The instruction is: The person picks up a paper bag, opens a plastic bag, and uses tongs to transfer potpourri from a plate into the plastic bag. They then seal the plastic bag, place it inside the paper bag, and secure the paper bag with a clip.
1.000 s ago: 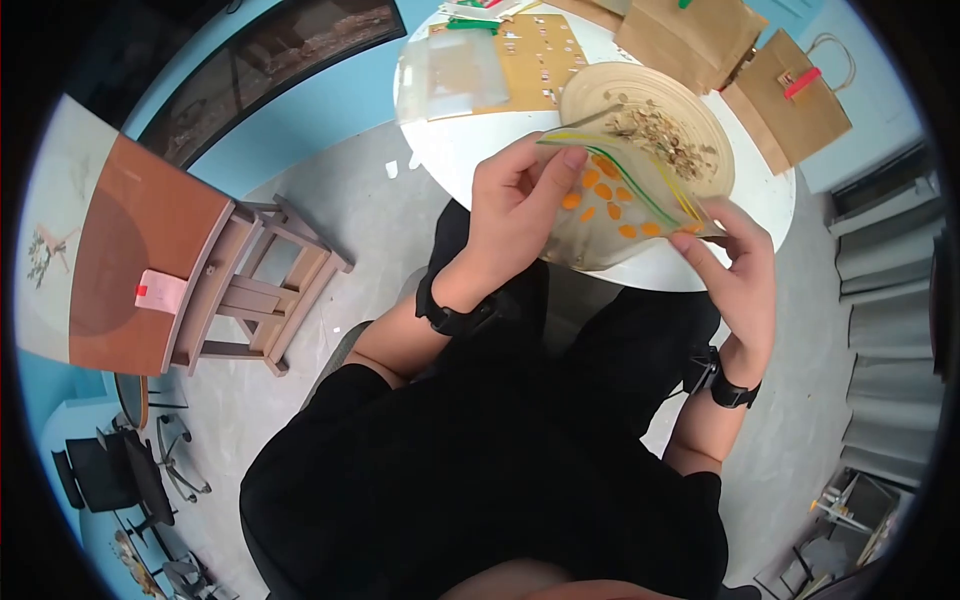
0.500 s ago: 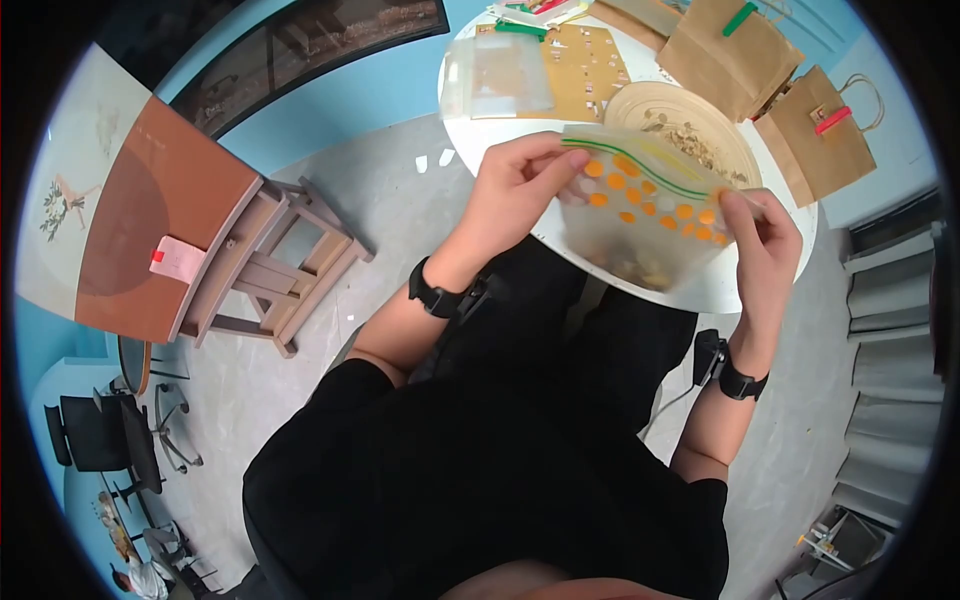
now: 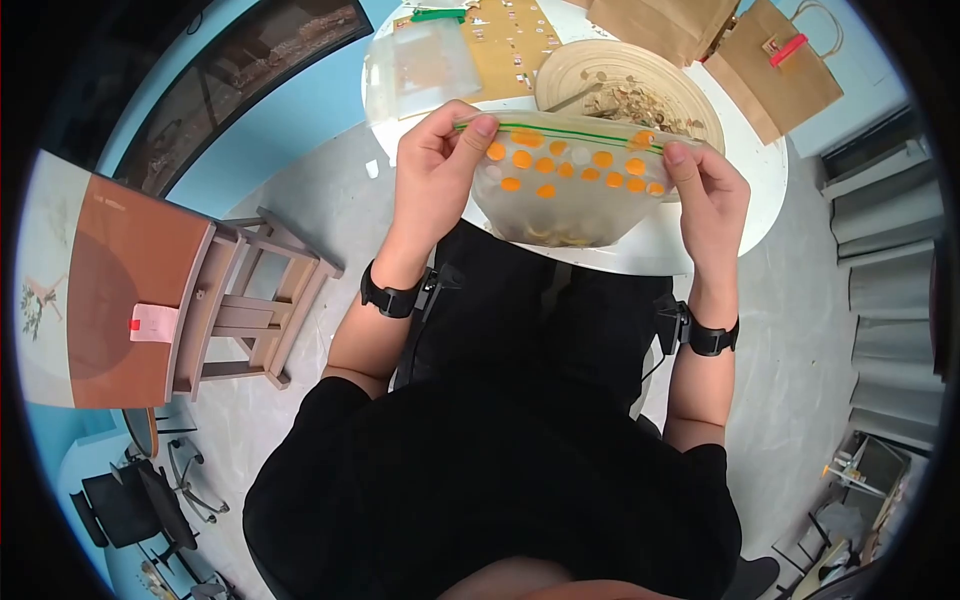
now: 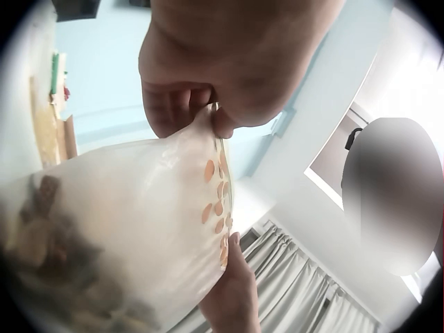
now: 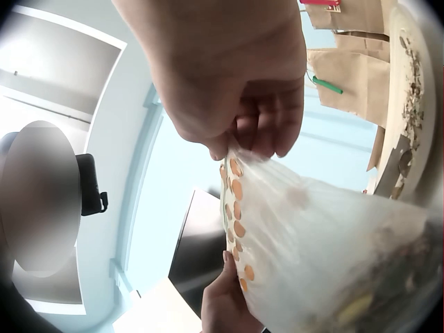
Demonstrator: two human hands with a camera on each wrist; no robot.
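Note:
A frosted zip-top bag [image 3: 570, 215] with orange dots hangs between my two hands over the near edge of the round white table [image 3: 748, 200]. My left hand [image 3: 435, 175] pinches its left top corner between thumb and fingers. At the right top corner, my right hand [image 3: 715, 205] grips the plastic the same way. The green zip line [image 3: 590, 135] runs nearly straight from hand to hand. Dark brown dried pieces [image 4: 62, 257] lie in the bottom of the bag in the left wrist view.
Behind the bag stands a round wooden tray [image 3: 560, 65] with dried bits [image 3: 645, 105] on it. Brown paper bags [image 3: 655, 30] stand at the back right, one with a red clip [image 3: 788, 50]. Clear plastic bags [image 3: 425, 65] lie at the far left near a green clip [image 3: 438, 15].
My hands have moved farther apart. The bag, tilted and gaping a second ago, now hangs level with its top edge stretched straight and its mouth flattened.

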